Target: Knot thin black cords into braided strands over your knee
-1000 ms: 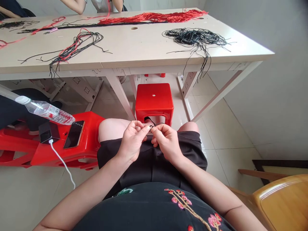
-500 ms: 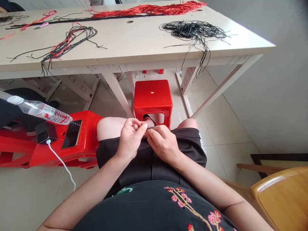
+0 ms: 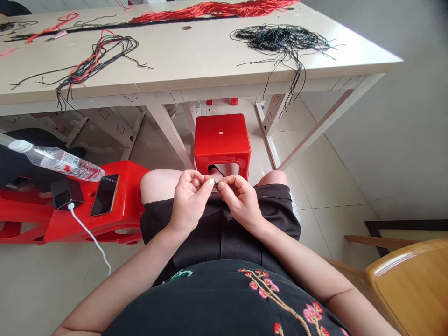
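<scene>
Above my lap, my left hand pinches a short piece of black cord between thumb and forefinger. My right hand meets it from the other side, its thumb and forefinger closed on the same cord. Only a small dark bit, perhaps a loop or knot, shows between the fingertips; the rest is hidden by the hands. On the table ahead lie a tangled heap of black cord, a looser black bundle wound with red cord, and a long red hank.
A red stool stands just beyond my knees. On the red stool to my left are a water bottle, a phone and a black charger with a white cable. A wooden chair is at right.
My right hand has turned, so its thumb now shows and the fingertips sit slightly apart from the left ones, with the dark cord visible between. The left hand has hardly moved.
</scene>
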`<action>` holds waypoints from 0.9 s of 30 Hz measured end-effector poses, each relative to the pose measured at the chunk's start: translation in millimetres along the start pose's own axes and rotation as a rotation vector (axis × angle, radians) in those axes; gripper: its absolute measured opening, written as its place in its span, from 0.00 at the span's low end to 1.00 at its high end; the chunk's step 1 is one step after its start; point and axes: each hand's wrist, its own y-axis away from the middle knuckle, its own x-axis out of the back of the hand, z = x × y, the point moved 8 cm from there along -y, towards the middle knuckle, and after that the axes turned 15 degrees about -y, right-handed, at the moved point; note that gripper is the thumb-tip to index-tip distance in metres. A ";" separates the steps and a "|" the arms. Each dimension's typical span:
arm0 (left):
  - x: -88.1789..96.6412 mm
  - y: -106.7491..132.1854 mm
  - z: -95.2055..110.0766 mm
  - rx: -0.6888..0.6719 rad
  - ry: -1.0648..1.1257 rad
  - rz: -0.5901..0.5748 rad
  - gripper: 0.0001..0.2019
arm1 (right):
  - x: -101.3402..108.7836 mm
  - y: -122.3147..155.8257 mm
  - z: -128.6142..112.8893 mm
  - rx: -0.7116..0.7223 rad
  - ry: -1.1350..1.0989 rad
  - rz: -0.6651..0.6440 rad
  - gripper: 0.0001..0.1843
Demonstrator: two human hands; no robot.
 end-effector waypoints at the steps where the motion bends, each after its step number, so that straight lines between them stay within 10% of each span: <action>1: 0.5 0.4 1.4 -0.037 -0.022 0.005 0.13 | 0.8 -0.2 2.3 -0.033 -0.011 0.012 0.10; 6: 0.3 2.6 4.7 -0.173 -0.132 -0.002 0.11 | 4.1 -2.1 -0.1 0.011 0.083 0.040 0.09; 14: 0.0 -4.9 -5.4 -0.072 -0.033 -0.017 0.13 | -10.2 12.7 -34.4 0.593 0.397 -0.063 0.04; 27: -1.9 1.0 -10.7 0.112 0.149 -0.031 0.17 | -7.9 6.5 -33.1 0.488 0.343 -0.015 0.03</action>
